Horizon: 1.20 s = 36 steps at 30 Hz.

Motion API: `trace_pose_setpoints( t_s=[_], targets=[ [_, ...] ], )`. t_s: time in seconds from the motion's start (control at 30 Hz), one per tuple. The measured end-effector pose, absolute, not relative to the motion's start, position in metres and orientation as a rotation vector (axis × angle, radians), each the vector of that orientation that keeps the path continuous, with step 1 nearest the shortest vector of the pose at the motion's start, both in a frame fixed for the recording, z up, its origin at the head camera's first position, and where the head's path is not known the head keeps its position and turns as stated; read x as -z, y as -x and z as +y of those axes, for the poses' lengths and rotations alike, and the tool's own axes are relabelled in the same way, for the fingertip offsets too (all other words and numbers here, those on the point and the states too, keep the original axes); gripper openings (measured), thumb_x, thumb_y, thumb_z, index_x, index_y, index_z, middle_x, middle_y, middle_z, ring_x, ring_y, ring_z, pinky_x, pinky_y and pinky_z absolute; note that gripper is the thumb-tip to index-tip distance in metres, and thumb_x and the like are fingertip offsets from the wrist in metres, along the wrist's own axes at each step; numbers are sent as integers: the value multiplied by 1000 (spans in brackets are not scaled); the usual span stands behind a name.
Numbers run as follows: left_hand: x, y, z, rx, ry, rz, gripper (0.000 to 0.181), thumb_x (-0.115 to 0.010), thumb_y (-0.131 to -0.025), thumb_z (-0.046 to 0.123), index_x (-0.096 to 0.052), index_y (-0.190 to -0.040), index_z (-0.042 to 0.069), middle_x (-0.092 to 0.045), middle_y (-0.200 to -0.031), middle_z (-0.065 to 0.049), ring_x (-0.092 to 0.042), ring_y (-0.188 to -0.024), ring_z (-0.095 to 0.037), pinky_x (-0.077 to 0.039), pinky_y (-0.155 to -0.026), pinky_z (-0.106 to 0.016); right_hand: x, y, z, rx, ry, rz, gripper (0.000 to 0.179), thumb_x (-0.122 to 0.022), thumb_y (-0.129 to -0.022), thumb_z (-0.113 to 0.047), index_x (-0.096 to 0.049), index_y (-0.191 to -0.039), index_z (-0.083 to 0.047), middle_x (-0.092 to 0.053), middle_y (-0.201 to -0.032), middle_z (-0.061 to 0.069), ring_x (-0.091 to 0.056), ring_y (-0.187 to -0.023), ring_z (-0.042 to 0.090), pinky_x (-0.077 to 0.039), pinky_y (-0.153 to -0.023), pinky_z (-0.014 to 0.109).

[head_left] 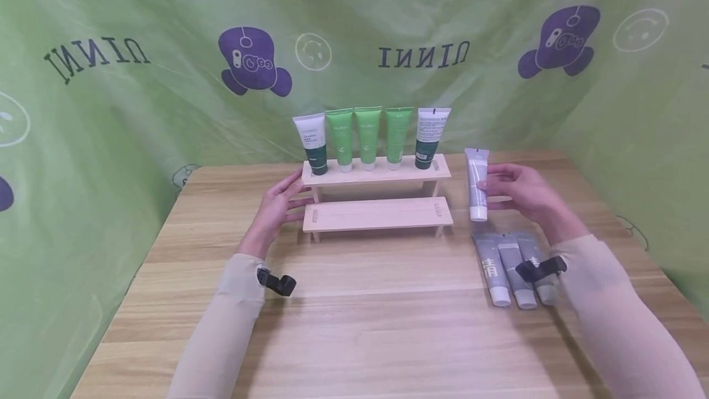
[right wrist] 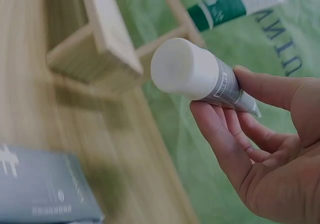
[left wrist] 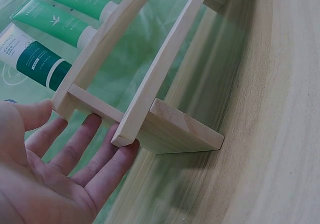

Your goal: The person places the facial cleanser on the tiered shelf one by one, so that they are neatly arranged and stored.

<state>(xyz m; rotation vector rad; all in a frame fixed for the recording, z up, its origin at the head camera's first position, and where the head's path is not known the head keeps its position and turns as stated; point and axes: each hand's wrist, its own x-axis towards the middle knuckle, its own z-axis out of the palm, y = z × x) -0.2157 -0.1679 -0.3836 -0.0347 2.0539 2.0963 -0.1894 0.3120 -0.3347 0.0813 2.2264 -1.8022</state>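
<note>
My right hand (head_left: 523, 189) pinches a grey squeeze tube (head_left: 478, 180), white cap down, between thumb and fingers, to the right of a two-tier wooden stand (head_left: 376, 214). In the right wrist view, the white cap (right wrist: 175, 66) faces the camera. My left hand (head_left: 274, 205) touches the stand's left end. The left wrist view has its thumb at the upper board's corner and its fairly straight fingers (left wrist: 107, 176) along the side. On the upper board, three green tubes (head_left: 368, 134) stand between two white-and-dark-green tubes (head_left: 312, 140). The lower board (head_left: 376, 214) is bare.
Three grey tubes (head_left: 511, 270) lie side by side on the wooden table (head_left: 354, 337), below my right hand and partly behind its wrist camera. A green printed cloth (head_left: 354, 11) hangs behind the table and along its sides.
</note>
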Motion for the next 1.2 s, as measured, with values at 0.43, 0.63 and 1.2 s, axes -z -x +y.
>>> trace_pose_setpoints(
  t_s=[0.43,0.63,1.2],
  targets=[
    [385,216,-170,-2097,35,2056,50,-49,-107,32,-39,-156,28,-52,-145,-20,-57,-125,-39,-50,-99,-55,311,163,248,1842,95,2330,59,-70,-93,-3,-39,-142,8,-55,-120,18,-65,-97,15,-60,-83,41],
    [386,216,-170,-2098,35,2053,49,-49,-107,31,-40,-156,28,-54,-143,-19,-59,-123,-38,-52,-97,-54,316,157,210,1919,204,2270,54,-70,-90,3,-42,-136,7,-55,-119,20,-66,-98,21,-61,-81,44],
    [385,218,-169,-2113,38,2040,50,-50,-107,30,-40,-155,27,-54,-142,-19,-58,-124,-39,-52,-97,-53,349,170,104,2012,666,2433,47,-77,-83,7,-51,-123,4,-60,-113,19,-64,-102,32,-53,-96,43]
  ],
)
